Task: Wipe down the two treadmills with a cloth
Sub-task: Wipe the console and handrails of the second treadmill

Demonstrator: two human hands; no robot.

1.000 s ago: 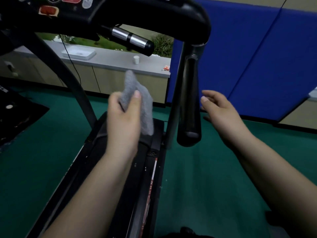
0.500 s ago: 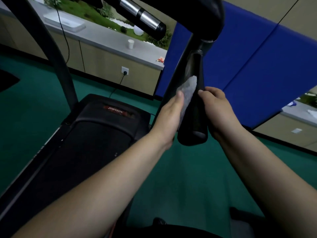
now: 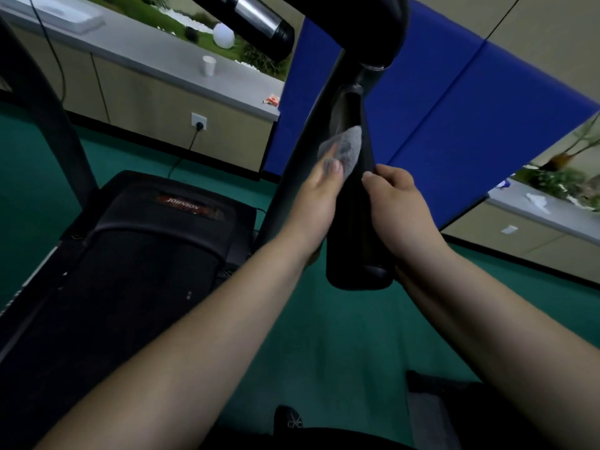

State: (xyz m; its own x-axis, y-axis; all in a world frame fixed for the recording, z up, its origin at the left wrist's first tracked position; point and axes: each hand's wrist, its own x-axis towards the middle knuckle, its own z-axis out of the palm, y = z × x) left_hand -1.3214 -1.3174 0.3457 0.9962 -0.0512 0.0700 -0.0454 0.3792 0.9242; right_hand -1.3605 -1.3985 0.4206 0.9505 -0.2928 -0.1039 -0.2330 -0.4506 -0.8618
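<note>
Green floor, left hand [image 3: 316,203] pinching cloth [image 3: 344,147]

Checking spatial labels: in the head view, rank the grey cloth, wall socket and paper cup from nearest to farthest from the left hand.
1. Grey cloth, held by the left hand.
2. Wall socket, up-left on the cabinet front.
3. Paper cup, farther up-left on the counter.

We are seeing green floor [image 3: 324,336] spreading below, blue wall padding [image 3: 454,125] rising right, and a grey counter [image 3: 146,56] carrying a paper cup [image 3: 208,65].
</note>
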